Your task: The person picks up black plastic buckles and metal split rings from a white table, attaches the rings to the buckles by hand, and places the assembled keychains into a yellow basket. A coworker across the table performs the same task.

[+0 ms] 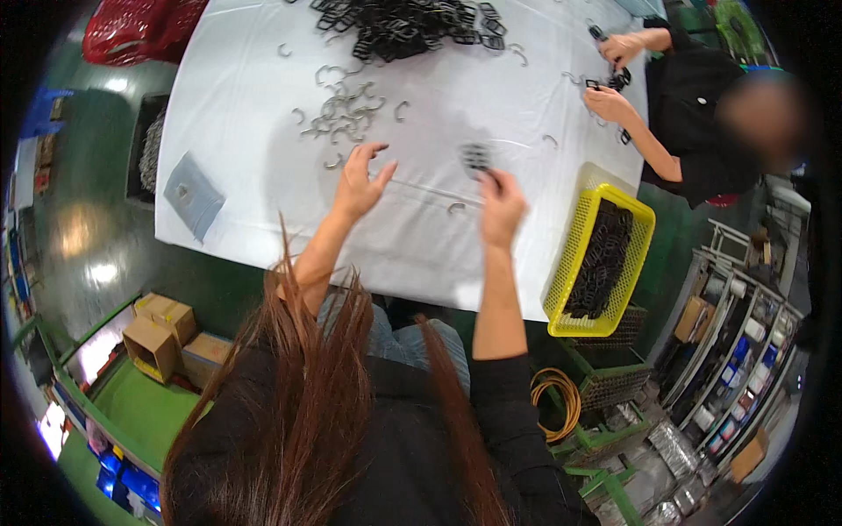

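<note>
My right hand [502,209] grips a small black slotted frame piece [474,156], smeared by motion, above the white-covered table [403,241]. Thumb and fingers apart, my left hand [358,184] is open over the cloth and seems to hold nothing. Just beyond its fingertips lies a single curved metal hook [334,163]. Farther off is a loose cluster of similar metal hooks [342,114]. Another hook [456,208] rests between my two hands. At the table's far side is a big heap of black frame pieces [395,26].
A yellow basket [647,230] full of black pieces stands at the table's right edge. Across the right corner, a co-worker's hands [614,101] handle black pieces. A clear plastic bag [195,197] lies at left. Cardboard boxes [162,337] and a red chair [132,33] stand beyond the table.
</note>
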The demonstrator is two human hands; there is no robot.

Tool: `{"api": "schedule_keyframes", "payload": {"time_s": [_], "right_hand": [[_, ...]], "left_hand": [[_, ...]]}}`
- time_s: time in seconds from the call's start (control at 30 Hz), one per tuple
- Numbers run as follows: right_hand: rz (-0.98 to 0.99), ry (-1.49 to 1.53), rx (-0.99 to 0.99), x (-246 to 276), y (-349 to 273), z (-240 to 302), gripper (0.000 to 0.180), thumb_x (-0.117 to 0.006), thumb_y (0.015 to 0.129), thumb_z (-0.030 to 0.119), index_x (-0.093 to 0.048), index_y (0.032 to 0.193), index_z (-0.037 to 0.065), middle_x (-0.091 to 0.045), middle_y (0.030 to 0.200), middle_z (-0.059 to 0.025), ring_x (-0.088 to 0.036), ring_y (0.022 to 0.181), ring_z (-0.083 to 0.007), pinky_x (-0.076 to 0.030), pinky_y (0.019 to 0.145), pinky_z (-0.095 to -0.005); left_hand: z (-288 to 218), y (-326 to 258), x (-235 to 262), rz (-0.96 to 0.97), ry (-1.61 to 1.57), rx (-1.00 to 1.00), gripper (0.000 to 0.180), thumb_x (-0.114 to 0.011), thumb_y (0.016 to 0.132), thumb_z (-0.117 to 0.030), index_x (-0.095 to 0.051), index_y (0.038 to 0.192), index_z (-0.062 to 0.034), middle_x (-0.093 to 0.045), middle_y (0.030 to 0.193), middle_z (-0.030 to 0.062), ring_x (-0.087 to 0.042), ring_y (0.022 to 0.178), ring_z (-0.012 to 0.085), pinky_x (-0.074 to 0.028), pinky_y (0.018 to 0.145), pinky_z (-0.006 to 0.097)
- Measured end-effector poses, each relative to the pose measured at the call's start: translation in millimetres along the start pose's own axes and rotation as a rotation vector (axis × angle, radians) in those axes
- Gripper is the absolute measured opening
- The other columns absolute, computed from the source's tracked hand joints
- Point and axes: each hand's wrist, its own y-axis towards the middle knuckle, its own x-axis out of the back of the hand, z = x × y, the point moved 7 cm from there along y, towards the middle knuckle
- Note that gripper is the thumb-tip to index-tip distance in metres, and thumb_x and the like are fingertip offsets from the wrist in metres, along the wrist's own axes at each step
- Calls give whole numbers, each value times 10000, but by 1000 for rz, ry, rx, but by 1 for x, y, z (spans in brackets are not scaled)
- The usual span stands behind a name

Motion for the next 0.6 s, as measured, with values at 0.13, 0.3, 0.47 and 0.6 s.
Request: {"api": "schedule_keyframes", "payload": {"time_s": [0.13, 0.3, 0.47, 0.6], "right_hand": [[-395, -395, -50, 193, -19, -69, 210, -609, 765, 136, -611, 924, -1, -637, 840, -128, -599, 746, -210, -461, 694, -304], [-377, -519, -255, 263, -46, -117, 292, -592, 794, 185, -559, 1014, -4, -588, 944, -135, -562, 848, -247, -438, 750, -331], [-299, -679, -267, 247, -55, -108, 316, -563, 809, 138, -504, 1096, 17, -497, 1052, -134, -504, 953, -257, -402, 811, -361], [-258, -720, -217, 232, -56, -86, 297, -563, 801, 123, -513, 1074, 19, -495, 1035, -126, -498, 969, -257, -398, 814, -363]], "left_hand": [[-15, -47, -84, 42, 467, -420, 468, -572, 765, -203, -447, 1211, -135, -342, 1324, 100, -271, 1244, 303, -233, 1008, 446], [-18, -52, -157, 270, 664, -719, 525, -484, 815, -310, -336, 1311, -218, -221, 1406, 22, -95, 1321, 257, 15, 1047, 512], [-4, 45, -106, -71, 871, -483, 509, -420, 848, -300, -295, 1335, -222, -197, 1417, 12, -64, 1328, 228, 72, 1021, 545], [13, 110, -33, -259, 916, -279, 487, -375, 859, -291, -307, 1330, -189, -216, 1411, 8, -97, 1325, 215, 35, 1007, 584]]}}
